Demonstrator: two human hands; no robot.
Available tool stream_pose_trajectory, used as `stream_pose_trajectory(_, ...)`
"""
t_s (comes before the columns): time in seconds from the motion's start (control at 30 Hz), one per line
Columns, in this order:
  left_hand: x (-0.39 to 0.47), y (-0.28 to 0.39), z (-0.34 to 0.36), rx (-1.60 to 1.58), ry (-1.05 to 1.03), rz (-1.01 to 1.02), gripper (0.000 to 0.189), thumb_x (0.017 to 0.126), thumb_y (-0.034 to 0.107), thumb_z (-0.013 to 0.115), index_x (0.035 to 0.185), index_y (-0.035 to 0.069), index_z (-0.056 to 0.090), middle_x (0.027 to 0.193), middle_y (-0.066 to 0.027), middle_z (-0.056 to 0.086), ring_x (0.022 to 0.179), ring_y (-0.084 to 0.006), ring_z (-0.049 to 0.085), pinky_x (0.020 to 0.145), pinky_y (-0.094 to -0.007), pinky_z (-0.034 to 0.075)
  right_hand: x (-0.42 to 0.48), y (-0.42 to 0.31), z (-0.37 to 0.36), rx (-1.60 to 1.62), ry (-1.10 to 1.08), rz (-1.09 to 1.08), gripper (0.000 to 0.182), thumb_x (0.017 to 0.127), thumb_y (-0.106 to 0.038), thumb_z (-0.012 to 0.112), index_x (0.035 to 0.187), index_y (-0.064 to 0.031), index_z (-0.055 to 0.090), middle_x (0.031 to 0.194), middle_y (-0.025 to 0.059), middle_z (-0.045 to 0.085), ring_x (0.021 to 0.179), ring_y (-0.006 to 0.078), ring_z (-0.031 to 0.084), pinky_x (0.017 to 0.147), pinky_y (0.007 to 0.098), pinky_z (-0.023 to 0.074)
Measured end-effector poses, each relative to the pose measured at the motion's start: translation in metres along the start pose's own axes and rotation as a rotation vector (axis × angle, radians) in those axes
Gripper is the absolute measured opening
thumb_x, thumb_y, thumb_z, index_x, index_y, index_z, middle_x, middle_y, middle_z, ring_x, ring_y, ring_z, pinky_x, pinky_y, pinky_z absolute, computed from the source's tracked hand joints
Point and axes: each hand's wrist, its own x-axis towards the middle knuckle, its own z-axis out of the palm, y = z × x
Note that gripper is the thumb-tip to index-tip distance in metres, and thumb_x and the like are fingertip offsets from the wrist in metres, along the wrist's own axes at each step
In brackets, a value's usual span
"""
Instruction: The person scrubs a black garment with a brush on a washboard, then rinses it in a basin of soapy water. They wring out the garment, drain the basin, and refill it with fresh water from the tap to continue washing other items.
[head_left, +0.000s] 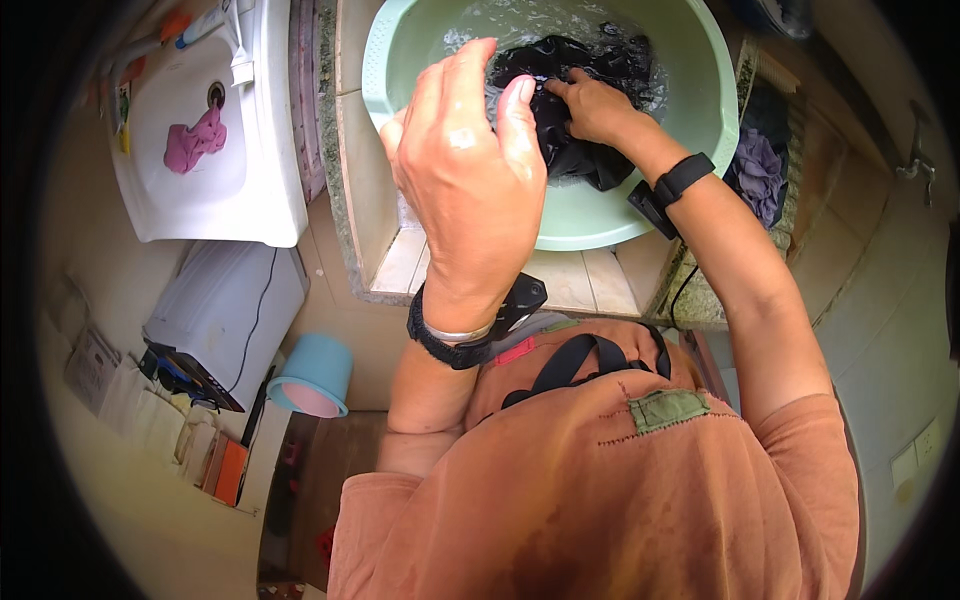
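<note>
A large light green plastic basin (592, 225) holds water and a wet black cloth (551, 146). My left hand (472, 157) is raised over the basin's left part, wet, with its fingers apart and nothing in it. Farther right, my right hand (592, 109) reaches down onto the black cloth, fingertips at the fabric; whether it grips the cloth is hard to tell. Ripples and splashes show around the cloth, which lies partly under water. Both wrists carry black straps with small black devices.
Left of the basin stands a white sink (277, 187) with a pink cloth (195, 140) near its drain. A blue bucket (322, 367) is at lower left. Purple crumpled fabric (757, 172) lies right of the basin. The basin sits in a tiled recess with a stone edge (349, 225).
</note>
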Motion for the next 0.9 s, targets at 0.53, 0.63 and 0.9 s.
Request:
stream_pose_trajectory(0.53, -0.076, -0.134, 0.137, -1.544, -0.222, -1.248, 0.056, 0.103, 0.052, 0.054, 0.139, 0.01, 0.054, 0.138, -0.0094, 0.059, 0.124, -0.0239, 0.059, 0.105, -0.0417, 0.05, -0.042, -0.069, -0.016, 0.795, 0.429, -0.329, 0.042, 0.076, -0.016, 0.073, 0.116, -0.0035, 0.067, 0.11, 0.0192, 0.06, 0.103, 0.0382, 0.061, 0.09, 0.0423, 0.0516)
stream_pose_trajectory(0.63, -0.08, -0.122, 0.111, -1.623, -0.166, -1.269, 0.05, 0.103, 0.044, 0.055, 0.137, 0.007, 0.056, 0.135, -0.0094, 0.062, 0.121, -0.0244, 0.062, 0.105, -0.0416, 0.05, -0.061, -0.106, -0.026, 0.699, 0.507, -0.36, 0.038, 0.082, -0.032, 0.08, 0.108, -0.0066, 0.068, 0.101, 0.0174, 0.057, 0.095, 0.0386, 0.061, 0.083, 0.0462, 0.0524)
stream_pose_trajectory(0.9, -0.084, -0.077, 0.054, -0.598, -0.331, -0.548, 0.035, 0.092, 0.026, 0.074, 0.109, -0.004, 0.068, 0.114, -0.0153, 0.07, 0.108, -0.031, 0.066, 0.094, -0.0397, 0.053, -0.05, -0.003, -0.043, -0.226, 0.278, -0.015, 0.027, 0.082, -0.029, 0.071, 0.101, -0.0121, 0.078, 0.116, 0.0107, 0.061, 0.114, 0.0368, 0.056, 0.076, 0.0499, 0.0552)
